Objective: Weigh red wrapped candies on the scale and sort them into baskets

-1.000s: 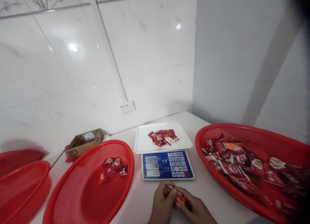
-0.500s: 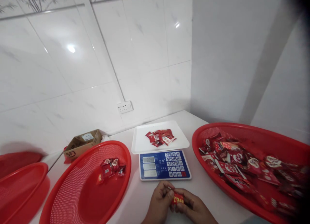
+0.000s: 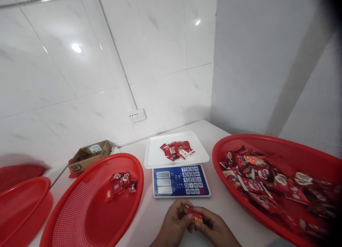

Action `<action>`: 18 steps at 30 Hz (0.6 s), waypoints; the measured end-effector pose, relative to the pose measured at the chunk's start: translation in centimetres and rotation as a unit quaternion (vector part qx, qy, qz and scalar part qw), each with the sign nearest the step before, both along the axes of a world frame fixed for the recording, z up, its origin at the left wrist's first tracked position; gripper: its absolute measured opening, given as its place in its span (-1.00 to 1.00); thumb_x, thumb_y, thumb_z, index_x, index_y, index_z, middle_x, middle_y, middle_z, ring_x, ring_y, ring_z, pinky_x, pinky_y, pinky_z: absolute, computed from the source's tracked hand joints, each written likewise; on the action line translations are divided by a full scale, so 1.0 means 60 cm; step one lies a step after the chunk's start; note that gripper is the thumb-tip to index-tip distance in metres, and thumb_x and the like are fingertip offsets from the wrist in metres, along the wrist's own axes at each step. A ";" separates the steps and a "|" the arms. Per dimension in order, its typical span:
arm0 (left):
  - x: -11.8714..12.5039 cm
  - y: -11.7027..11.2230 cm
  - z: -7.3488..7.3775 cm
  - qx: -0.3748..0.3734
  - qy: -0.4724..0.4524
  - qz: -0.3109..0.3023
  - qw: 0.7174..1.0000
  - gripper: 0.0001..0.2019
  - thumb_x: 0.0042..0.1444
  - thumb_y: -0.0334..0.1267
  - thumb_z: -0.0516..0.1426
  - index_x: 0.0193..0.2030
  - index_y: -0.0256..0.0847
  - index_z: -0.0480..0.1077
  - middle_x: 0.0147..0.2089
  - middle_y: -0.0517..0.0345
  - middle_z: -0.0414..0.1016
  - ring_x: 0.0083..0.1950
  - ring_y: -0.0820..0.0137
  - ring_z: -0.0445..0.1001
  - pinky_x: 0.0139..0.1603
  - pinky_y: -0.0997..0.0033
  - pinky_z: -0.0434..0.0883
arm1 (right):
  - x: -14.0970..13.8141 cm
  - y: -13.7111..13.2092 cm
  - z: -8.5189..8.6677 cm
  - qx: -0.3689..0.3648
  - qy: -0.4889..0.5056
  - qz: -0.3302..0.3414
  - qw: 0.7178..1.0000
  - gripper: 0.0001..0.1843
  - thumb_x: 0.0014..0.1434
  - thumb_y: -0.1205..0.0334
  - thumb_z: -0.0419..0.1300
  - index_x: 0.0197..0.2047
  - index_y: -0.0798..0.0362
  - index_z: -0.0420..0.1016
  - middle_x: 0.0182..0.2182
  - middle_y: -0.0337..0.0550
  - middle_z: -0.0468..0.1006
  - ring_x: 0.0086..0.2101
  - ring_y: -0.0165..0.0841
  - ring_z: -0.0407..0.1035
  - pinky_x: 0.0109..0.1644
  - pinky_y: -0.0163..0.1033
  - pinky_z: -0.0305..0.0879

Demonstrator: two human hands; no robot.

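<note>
Scale panel shows 志准 beside its number keys, while the cardboard box bears "SF". Down in front of that panel, here's the small red packet, yellow lettering too blurred to read, left hand and right hand both pinching it, fingers closed.

White tiled wall, grey side wall, socket, white table

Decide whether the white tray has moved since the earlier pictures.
No. Judged against the wall socket, the white tray holds the same place, below and to its right in the picture.
</note>
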State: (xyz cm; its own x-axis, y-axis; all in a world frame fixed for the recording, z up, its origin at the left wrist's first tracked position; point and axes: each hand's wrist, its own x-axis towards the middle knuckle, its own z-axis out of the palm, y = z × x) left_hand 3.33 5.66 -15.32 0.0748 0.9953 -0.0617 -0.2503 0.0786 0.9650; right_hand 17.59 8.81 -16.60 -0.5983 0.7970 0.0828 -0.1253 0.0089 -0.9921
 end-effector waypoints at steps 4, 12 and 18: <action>-0.001 -0.002 0.001 0.016 0.027 0.006 0.999 -0.73 -0.03 -0.17 0.19 -0.24 -0.29 0.33 -0.51 0.28 0.29 -0.51 0.53 0.29 -0.45 0.49 0.24 | 0.001 -0.001 0.004 0.001 -0.030 -0.021 0.999 -0.54 0.01 -0.06 0.16 -0.11 0.06 0.46 -0.36 -0.10 0.54 -0.31 -0.23 0.40 -0.18 -0.19 0.32; -0.004 -0.003 -0.011 0.021 0.084 0.022 0.996 -0.77 0.03 -0.27 0.12 -0.16 -0.28 0.29 -0.50 0.31 0.24 -0.51 0.52 0.28 -0.47 0.49 0.24 | 0.002 0.001 0.000 0.001 -0.054 -0.043 0.998 -0.51 0.01 -0.07 0.16 -0.06 0.05 0.44 -0.20 -0.04 0.52 -0.19 -0.19 0.39 -0.09 -0.15 0.31; -0.030 -0.030 0.041 0.152 0.446 0.027 0.882 -0.59 0.03 -0.40 0.05 0.07 -0.11 0.23 -0.08 0.02 0.40 -0.09 0.31 0.40 -0.13 0.33 0.38 | 0.002 0.000 -0.006 0.002 -0.060 -0.069 0.996 -0.50 -0.01 -0.11 0.15 -0.10 0.06 0.45 -0.19 -0.03 0.51 -0.18 -0.20 0.38 -0.07 -0.15 0.30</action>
